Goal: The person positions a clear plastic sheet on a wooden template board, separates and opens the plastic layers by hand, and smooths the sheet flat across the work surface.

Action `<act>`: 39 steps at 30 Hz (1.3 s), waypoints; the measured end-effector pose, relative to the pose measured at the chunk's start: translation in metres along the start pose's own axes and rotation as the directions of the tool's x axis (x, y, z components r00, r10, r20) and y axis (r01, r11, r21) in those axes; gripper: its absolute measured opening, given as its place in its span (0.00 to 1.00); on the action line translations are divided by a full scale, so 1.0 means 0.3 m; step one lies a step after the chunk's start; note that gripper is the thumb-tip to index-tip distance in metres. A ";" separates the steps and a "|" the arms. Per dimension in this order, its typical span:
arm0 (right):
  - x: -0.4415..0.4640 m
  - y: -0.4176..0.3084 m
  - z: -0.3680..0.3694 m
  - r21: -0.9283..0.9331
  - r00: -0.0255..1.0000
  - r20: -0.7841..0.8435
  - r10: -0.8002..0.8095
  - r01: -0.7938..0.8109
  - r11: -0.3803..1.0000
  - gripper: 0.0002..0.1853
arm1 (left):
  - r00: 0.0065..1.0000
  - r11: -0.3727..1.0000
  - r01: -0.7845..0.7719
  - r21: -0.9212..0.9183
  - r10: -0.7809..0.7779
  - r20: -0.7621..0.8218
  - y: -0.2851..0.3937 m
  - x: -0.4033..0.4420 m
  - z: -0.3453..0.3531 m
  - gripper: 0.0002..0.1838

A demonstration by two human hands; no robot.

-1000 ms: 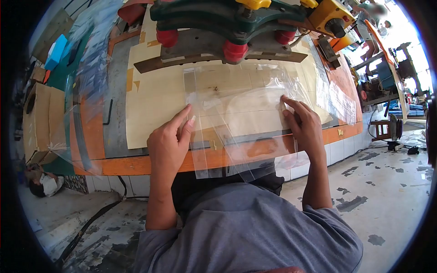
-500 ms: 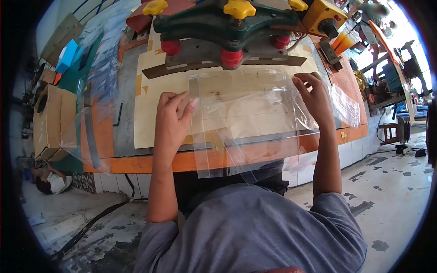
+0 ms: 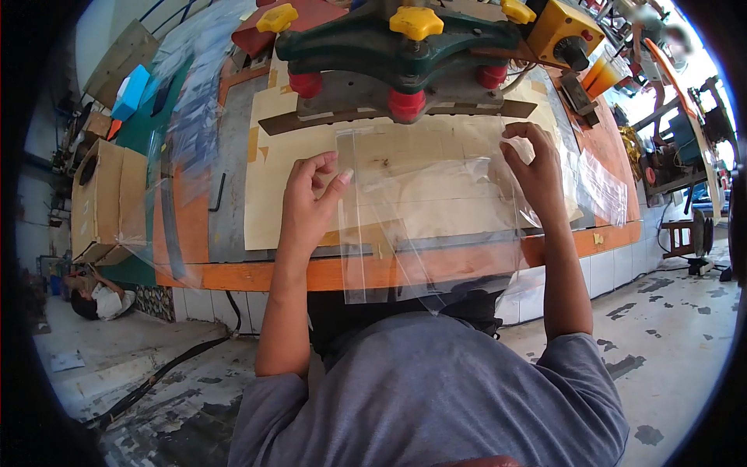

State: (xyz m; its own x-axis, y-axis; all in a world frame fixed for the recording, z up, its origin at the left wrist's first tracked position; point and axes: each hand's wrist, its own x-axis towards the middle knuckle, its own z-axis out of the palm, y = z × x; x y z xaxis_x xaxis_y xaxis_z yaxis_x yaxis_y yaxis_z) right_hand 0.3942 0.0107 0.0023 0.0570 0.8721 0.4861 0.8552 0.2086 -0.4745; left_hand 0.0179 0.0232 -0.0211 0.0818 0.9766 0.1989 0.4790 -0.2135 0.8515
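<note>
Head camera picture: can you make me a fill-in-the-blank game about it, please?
1. The green frame shows ____ yellow knobs.
2. The round pads under it are coloured ____.
3. The clear plastic lies between the left hand and the ____ hand.
4. The cardboard box is on the ____ side of the picture.

Missing words: three; red; right; left.

No text, label, brand, number or sign can be read.
</note>
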 end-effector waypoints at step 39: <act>-0.094 -0.152 -0.353 0.839 0.984 -0.030 0.175 -0.071 0.540 0.07 | 0.971 0.759 -0.202 -0.619 0.239 -0.023 0.300 -0.073 -0.201 0.13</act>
State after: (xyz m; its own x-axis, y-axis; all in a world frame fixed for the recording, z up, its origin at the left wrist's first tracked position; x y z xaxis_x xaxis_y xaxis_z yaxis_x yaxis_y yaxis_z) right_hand 0.4082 -0.0703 0.0879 0.2209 0.8816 0.4171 0.0255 0.4223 -0.9061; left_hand 0.0065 -0.0191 0.0804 0.1744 0.8962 0.4079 -0.1939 -0.3749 0.9066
